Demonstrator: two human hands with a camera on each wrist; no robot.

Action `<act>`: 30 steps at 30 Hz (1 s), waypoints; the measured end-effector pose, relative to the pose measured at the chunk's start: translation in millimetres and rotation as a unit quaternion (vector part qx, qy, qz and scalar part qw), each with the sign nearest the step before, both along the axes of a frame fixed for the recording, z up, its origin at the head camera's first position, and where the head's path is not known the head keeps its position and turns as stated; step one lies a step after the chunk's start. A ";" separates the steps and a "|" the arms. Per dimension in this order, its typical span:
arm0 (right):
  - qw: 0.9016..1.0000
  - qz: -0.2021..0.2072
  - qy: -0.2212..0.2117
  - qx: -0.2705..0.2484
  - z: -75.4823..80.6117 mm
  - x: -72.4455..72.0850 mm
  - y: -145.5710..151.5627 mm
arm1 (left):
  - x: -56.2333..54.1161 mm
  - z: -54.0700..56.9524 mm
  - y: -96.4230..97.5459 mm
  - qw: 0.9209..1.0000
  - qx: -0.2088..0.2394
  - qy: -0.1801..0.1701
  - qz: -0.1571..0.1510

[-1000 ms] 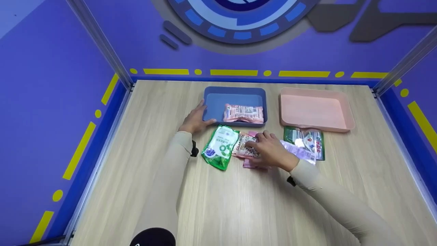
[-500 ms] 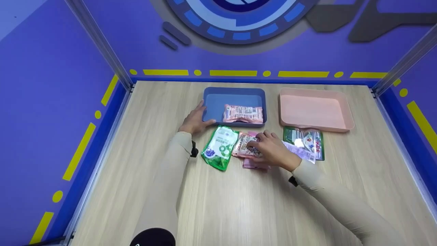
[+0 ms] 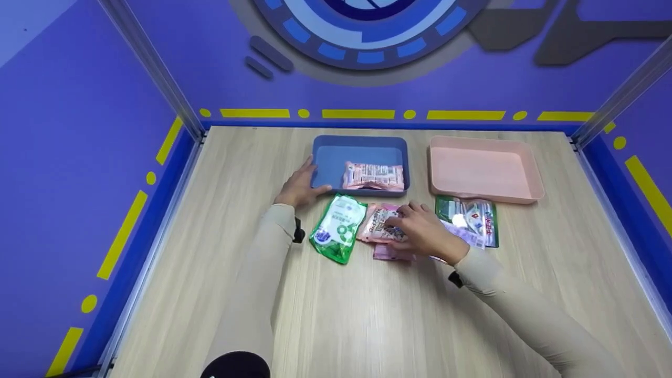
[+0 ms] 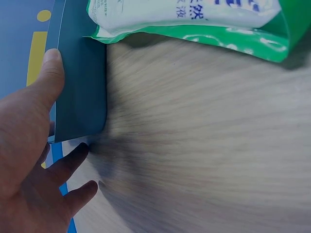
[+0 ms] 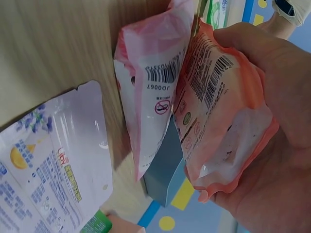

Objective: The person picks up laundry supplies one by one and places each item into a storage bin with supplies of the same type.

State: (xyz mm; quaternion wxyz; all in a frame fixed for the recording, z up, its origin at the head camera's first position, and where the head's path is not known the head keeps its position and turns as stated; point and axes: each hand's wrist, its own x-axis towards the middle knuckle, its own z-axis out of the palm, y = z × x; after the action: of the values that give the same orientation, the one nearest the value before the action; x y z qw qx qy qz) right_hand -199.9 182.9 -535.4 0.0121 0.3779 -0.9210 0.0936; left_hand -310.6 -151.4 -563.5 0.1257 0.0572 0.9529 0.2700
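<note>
My left hand (image 3: 297, 189) rests on the front left corner of the blue tray (image 3: 336, 192), fingers along the side and thumb at the front rim. A pink soft packet (image 3: 374, 177) lies inside that tray. In front of it, my right hand (image 3: 429, 234) grips another pink-orange soft packet (image 5: 214, 102), thumb on one side and fingers on the other. Beside that packet stands a pink and white packet (image 5: 155, 82) with a barcode, partly hidden in the head view. To the left lies a green and white refill pouch (image 3: 340, 226).
A pink tray (image 3: 483, 167) stands at the back right. In front of it lie a green-edged clear pouch (image 3: 485, 220) and a lavender pouch (image 5: 58, 165), half covered by my right arm. Blue walls (image 3: 336, 94) enclose the wooden table (image 3: 346, 320).
My right hand has shifted slightly to the right and uncovers more of the packet's printed front. My left hand has stayed on the blue tray.
</note>
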 end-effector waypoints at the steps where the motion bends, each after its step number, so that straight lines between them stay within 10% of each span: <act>1: 1.000 0.000 0.003 0.000 0.2 0.2 1.0 | 0.5 0.0 0.1 1.000 0.000 -0.001 0.001; 30: 0.999 -0.038 -0.015 -0.013 12.1 5.0 21.6 | 1.3 1.2 0.0 1.000 0.004 -0.001 -0.003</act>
State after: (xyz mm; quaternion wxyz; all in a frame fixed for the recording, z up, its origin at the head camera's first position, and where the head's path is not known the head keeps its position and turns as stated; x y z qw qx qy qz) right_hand -194.9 204.5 -523.4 0.0071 0.3413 -0.9334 0.1105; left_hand -309.3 -151.4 -562.2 0.1275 0.0600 0.9516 0.2731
